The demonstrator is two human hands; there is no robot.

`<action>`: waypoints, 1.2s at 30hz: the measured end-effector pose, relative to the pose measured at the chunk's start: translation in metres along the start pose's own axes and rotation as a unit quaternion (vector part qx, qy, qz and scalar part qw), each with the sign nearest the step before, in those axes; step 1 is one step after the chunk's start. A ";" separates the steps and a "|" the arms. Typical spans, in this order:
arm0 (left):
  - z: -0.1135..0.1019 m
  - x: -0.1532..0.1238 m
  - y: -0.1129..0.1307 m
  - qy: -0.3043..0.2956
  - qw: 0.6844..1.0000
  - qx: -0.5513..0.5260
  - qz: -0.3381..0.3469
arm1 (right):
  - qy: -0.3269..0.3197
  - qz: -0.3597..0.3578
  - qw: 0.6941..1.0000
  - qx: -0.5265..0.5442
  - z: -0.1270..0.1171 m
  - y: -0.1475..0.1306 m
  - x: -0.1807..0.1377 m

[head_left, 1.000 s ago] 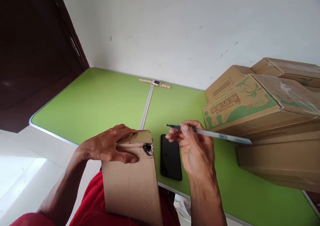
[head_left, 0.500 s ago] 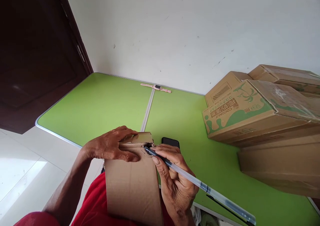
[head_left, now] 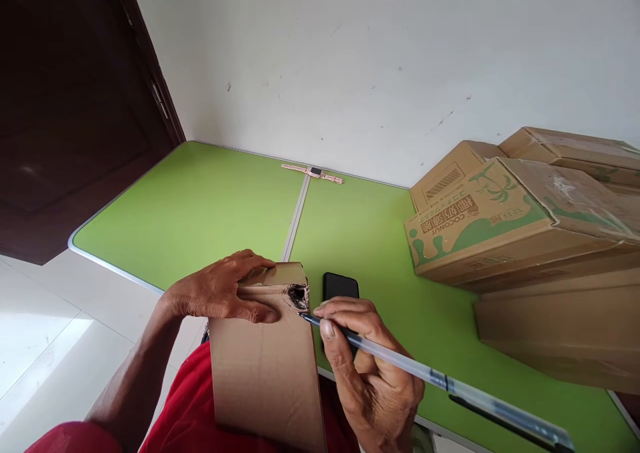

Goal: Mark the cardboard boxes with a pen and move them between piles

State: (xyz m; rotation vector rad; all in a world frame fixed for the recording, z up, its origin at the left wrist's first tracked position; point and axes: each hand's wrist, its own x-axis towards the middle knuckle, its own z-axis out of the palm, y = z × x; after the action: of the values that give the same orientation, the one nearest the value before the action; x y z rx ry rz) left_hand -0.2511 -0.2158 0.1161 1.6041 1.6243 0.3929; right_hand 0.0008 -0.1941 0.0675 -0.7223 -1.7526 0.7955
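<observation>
Right hand [head_left: 375, 373], grip clamped on the pen [head_left: 435, 377], is slipping lower, baring the dark hole [head_left: 297, 295], left hand [head_left: 217, 293] clasping the cardboard [head_left: 267, 376].

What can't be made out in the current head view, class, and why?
In the head view:
Smartphone: much of it behind the right hand.
Cardboard box: patch covered by the left hand; lower right corner cut off by the bottom edge.
Smartwatch: display too small to read.
Coconut carton: cut off by the right edge.
</observation>
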 end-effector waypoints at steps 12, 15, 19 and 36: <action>-0.002 -0.002 0.005 -0.005 1.000 -0.018 -0.004 | -0.161 0.274 0.896 -0.309 -0.046 0.111 0.076; -0.001 -0.003 0.006 -0.004 1.000 -0.024 -0.002 | -0.190 0.289 0.856 -0.384 -0.045 0.145 0.092; 0.000 -0.001 0.003 -0.009 1.000 -0.017 -0.008 | -0.236 0.291 0.822 -0.429 -0.034 0.165 0.094; -0.004 -0.001 0.004 -0.032 0.999 -0.027 -0.027 | -0.175 0.409 0.769 -0.460 -0.016 0.066 -0.027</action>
State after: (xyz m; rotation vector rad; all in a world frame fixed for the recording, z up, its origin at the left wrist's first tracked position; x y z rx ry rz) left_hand -0.2514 -0.2146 0.1221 1.5140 1.5931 0.3506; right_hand 0.0297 -0.1728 0.0041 -2.2341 -2.1457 0.5762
